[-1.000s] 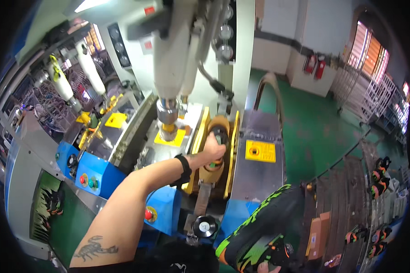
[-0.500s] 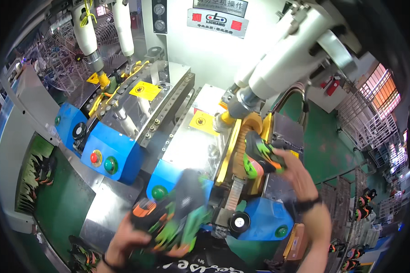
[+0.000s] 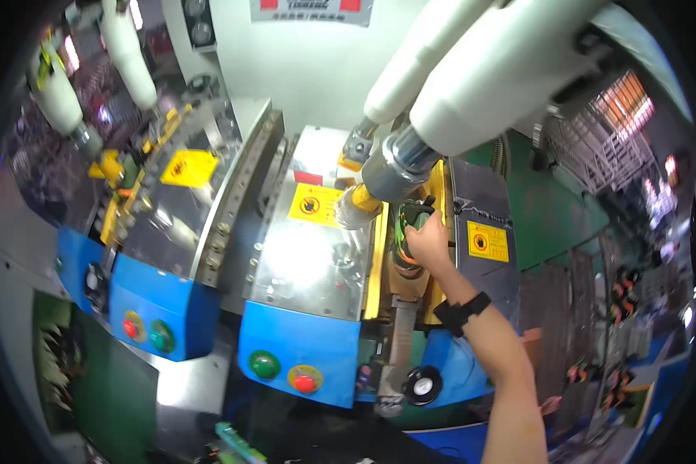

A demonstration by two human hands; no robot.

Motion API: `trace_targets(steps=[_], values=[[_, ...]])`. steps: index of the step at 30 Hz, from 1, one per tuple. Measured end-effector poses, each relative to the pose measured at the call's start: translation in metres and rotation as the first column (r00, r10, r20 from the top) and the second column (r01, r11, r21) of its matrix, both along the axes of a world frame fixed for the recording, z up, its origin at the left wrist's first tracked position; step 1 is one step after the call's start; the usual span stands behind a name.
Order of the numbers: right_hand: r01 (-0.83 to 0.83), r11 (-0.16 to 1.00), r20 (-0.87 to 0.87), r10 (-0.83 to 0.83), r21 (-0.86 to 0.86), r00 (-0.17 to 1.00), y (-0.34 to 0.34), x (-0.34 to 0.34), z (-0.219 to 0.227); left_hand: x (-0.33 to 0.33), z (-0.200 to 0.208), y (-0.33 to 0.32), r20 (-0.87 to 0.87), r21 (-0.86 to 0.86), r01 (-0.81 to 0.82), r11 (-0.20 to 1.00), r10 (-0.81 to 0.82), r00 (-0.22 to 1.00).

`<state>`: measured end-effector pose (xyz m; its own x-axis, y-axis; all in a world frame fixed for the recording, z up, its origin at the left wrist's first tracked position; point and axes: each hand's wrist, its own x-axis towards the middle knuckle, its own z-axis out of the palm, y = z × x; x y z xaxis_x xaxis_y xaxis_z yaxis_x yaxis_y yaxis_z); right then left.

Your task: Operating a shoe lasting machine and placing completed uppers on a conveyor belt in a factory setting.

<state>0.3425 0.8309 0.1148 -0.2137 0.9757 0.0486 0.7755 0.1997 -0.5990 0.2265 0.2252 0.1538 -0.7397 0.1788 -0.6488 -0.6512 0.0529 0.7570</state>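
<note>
My right hand [image 3: 429, 238] reaches up from the lower right, its fingers closed on a black, green and orange sports shoe [image 3: 404, 236]. The shoe sits between the yellow side pads [image 3: 376, 267] of a shoe press, below a thick metal press rod [image 3: 398, 166]. My fingers cover part of its upper. At the bottom edge, part of another shoe with bright green trim [image 3: 238, 442] shows, blurred. My left hand is out of view, so what it touches cannot be seen.
Left of the slot is a clear-topped blue housing with a green button [image 3: 264, 364] and a red button [image 3: 305, 380]. A second press station [image 3: 162, 301] stands farther left. A black round knob [image 3: 422, 385] is below the slot. Shoes on racks [image 3: 619, 379] line the right.
My right hand has pushed the shoe down into the press slot, between the pads. My left hand and the shoe it held dropped toward the bottom edge. The view has shifted closer.
</note>
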Motion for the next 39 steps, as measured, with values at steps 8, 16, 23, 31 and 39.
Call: trace_targets(steps=[8, 16, 23, 31, 39], values=[[-0.239, 0.941, -0.076, 0.263, 0.240, 0.962, -0.172, -0.036, 0.101, -0.075, -0.036, -0.002, 0.245, 0.112, 0.045, 0.993, -0.072, 0.967], [-0.858, 0.483, 0.523, 0.692, 0.177, 0.497, -0.349, -0.176, 0.035, -0.097, -0.067, -0.024, 0.122, 0.206, 0.177, 0.962, -0.205, 0.971], [-0.853, 0.459, -0.135, 0.888, 0.249, 0.439, -0.415, -0.119, 0.036, -0.046, -0.054, -0.082, 0.101, 0.351, -0.123, 0.928, 0.093, 0.991], [-0.945, 0.030, -0.644, 0.725, -0.325, 0.244, -0.532, -0.109, -0.036, -0.038, -0.090, -0.178, -0.491, -0.441, -0.244, 0.864, -0.004, 0.871], [-0.697, 0.069, -0.573, 0.516, -0.714, 0.637, -0.592, -0.159, -0.021, -0.050, -0.099, -0.250, -0.776, -0.516, -0.433, 0.739, -0.189, 0.602]])
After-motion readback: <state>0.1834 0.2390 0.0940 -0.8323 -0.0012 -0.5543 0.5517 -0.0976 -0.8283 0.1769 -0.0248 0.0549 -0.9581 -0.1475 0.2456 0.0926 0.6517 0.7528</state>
